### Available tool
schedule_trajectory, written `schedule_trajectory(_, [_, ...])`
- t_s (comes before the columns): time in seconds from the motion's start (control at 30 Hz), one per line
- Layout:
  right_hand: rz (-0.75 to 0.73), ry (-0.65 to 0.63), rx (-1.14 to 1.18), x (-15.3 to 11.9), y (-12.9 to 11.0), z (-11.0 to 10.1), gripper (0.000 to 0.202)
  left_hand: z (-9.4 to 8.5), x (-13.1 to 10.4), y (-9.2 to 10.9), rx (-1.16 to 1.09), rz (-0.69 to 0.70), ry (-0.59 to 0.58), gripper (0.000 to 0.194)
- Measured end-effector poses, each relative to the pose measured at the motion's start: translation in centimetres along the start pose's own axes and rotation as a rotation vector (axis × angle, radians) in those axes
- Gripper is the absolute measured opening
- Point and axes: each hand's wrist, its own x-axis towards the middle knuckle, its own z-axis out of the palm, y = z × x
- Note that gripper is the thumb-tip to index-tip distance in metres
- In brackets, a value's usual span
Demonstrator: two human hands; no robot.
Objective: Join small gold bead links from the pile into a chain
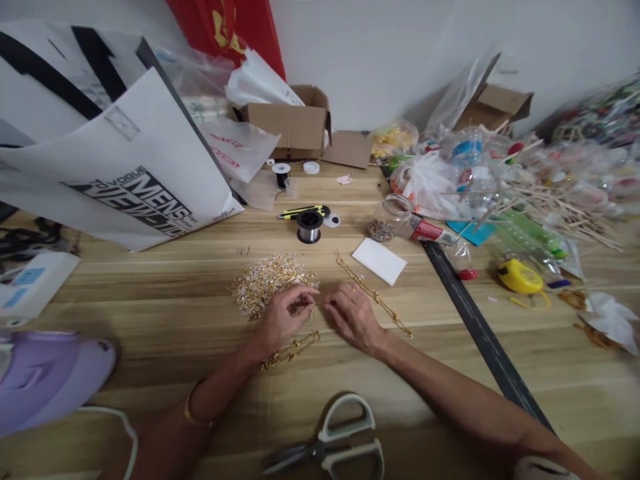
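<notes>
My left hand is closed in a pinch at the right edge of a pile of small gold and clear beads. Tiny golden bits show under its fingertips, too small to name. Just to its right, my right hand rests low over the table, thumb and finger pressed together on something I cannot make out. A narrow gap separates the fingertips of both hands. Beyond my right hand a gold beaded chain lies slantwise. Another gold chain is bunched beside my left wrist, partly covered by it.
Scissors lie at the front. Behind the pile stand a spool of silver wire and a yellow cutter. A white pad, a jar and a tape measure are rightward; a large bag and purple iron leftward.
</notes>
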Motion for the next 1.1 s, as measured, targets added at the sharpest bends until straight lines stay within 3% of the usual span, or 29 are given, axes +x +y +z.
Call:
schedule_trajectory(0.37, [0.142, 0.049, 0.25, 0.0, -0.4, -0.2, 0.009, -0.1, 0.0, 0.2, 0.028, 0.01, 0.006, 0.014])
schedule_trajectory(0.6, [0.614, 0.195, 0.928, 0.9, -0.5, -0.4, 0.017, 0.2, -0.1, 2.0, 0.096, 0.144, -0.026, 0.013])
schedule_trajectory(0.73, [0.743, 0.273, 1.337, 1.4, 0.0, 0.0, 0.024, 0.9, -0.8, 2.8, 0.103, 0.163, -0.073, 0.012])
schedule_trajectory(0.9, [0.823, 0.274, 1.571, 1.9, -0.3, -0.3, 0.025, 2.1, -1.4, 3.8, 0.049, -0.069, -0.157, 0.01])
schedule_trajectory(1.1, [0.874, 0.341, 1.64, 2.1, -0.5, -0.5, 0.023, 3.9, -1.4, 3.8, -0.441, -0.43, -0.357, 0.01])
